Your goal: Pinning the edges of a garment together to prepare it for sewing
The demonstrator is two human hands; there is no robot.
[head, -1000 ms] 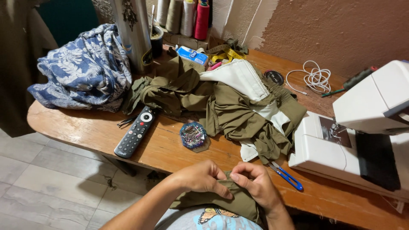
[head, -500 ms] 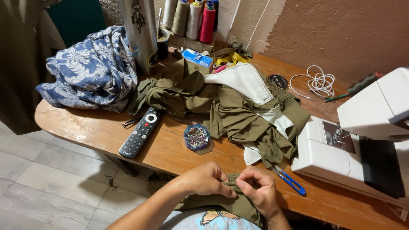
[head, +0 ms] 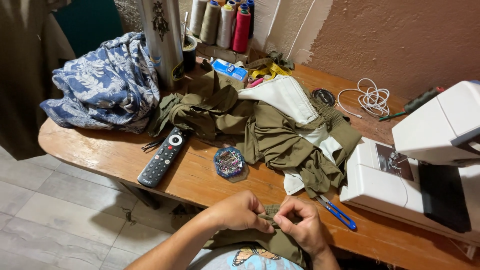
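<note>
Both hands meet at the near edge of the desk (head: 100,150). Left hand (head: 240,212) and right hand (head: 300,227) each close their grip on the same small olive fabric piece (head: 270,240), fingertips pressed together on its top fold, thumbs nearly touching. The rest of that fabric hangs down over the person's lap, below the desk edge.

Just beyond the right hand: blue-handled snips (head: 337,212), lying flat on the wood. Just beyond the left hand: a clear hexagonal pin box (head: 229,163), full of coloured pins. Further left of it, a black remote control (head: 162,156), and small dark scissors (head: 150,145) beside the remote.

Straight ahead of the grip, a heap of olive garments (head: 260,125) with a white lining piece (head: 285,97) on top. Right of the hands, a white sewing machine (head: 425,165) takes up that end of the desk. Behind it, a coiled white cable (head: 370,97) and a green-handled tool (head: 415,105).

Far left: a bundled blue floral cloth (head: 105,85). At the back, a tall metal flask (head: 161,40), thread cones (head: 225,22) in beige and red, a yellow measuring tape (head: 267,71), a small blue packet (head: 229,69).

Surface is worn reddish-brown wood, rounded at the left end. Wall behind is rough terracotta plaster (head: 390,40). Floor to the left is grey tile (head: 60,215).
</note>
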